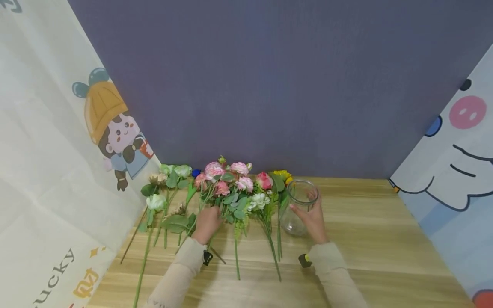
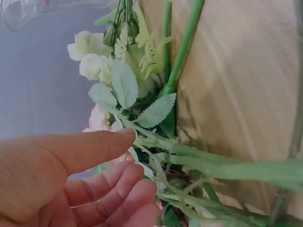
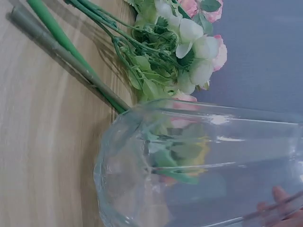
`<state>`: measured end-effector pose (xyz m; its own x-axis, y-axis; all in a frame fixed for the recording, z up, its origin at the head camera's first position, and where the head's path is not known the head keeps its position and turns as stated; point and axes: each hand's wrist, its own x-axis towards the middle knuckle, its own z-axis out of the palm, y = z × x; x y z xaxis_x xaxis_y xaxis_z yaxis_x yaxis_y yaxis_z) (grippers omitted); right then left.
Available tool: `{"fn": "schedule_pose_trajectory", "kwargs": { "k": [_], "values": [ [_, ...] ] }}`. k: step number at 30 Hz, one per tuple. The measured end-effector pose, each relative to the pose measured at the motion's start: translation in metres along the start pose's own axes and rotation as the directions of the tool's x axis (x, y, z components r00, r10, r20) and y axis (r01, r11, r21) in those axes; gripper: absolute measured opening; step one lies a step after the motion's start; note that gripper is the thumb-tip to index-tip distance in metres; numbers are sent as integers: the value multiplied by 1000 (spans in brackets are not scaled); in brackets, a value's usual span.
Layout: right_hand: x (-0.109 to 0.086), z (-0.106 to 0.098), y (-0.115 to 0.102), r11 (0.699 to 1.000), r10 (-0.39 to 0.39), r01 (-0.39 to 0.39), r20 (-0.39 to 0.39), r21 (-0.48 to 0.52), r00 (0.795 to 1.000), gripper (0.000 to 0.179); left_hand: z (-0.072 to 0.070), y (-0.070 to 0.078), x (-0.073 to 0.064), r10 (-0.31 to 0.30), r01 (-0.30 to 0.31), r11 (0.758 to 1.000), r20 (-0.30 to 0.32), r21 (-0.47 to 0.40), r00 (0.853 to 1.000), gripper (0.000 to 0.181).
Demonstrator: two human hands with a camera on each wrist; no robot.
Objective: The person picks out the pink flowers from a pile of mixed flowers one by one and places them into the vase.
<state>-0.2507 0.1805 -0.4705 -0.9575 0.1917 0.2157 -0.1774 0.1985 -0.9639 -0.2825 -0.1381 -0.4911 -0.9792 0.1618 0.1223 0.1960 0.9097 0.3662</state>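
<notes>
My right hand (image 1: pixel 313 217) holds a clear glass vase (image 1: pixel 294 224) near its neck, thumb in front and fingers behind. Through the glass in the right wrist view, fingertips (image 3: pixel 281 203) show on the far side. Whether the vase's base touches the table cannot be told. At the stems of a pink flower bunch (image 1: pixel 213 171), my left hand (image 1: pixel 208 223) reaches in with fingers loosely bent. The left wrist view shows its thumb close to green stems (image 2: pixel 203 163), with a gap between thumb and fingers. White blossoms (image 1: pixel 259 202) lie between the two hands.
Green-white roses (image 1: pixel 155 202) and other long-stemmed flowers lie to the left. Beside the vase are a red-pink rose (image 1: pixel 264 180) and a yellow flower (image 1: pixel 284 175). A dark panel (image 1: pixel 277 85) rises behind the wooden table (image 1: pixel 369 239); printed sheets flank it.
</notes>
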Motion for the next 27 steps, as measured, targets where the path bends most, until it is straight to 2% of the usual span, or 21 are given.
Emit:
{"fn": "schedule_pose_trajectory", "kwargs": {
  "k": [4,8,13,17,21,27],
  "values": [
    [1,2,0,1000,-17,17,-21,7,1000,87,-3,-1,-4,-15,15,1000,-1,5,1000,58],
    [3,4,6,999,-46,46,-26,7,999,76,-5,-2,-9,-61,60,998,44,23,997,59],
    [-2,8,11,998,-59,59,-3,23,998,75,0,-7,-18,-55,56,998,57,-13,997,60],
    [-1,7,27,997,-71,70,15,43,997,73,5,-11,-22,-55,57,998,69,-32,996,61],
    [3,8,41,994,-103,103,-4,30,995,73,7,-13,-22,-42,45,997,66,-55,997,61],
    [7,7,42,994,-109,108,4,11,994,73,8,-17,-18,-74,77,996,56,-53,996,58]
  ]
}}
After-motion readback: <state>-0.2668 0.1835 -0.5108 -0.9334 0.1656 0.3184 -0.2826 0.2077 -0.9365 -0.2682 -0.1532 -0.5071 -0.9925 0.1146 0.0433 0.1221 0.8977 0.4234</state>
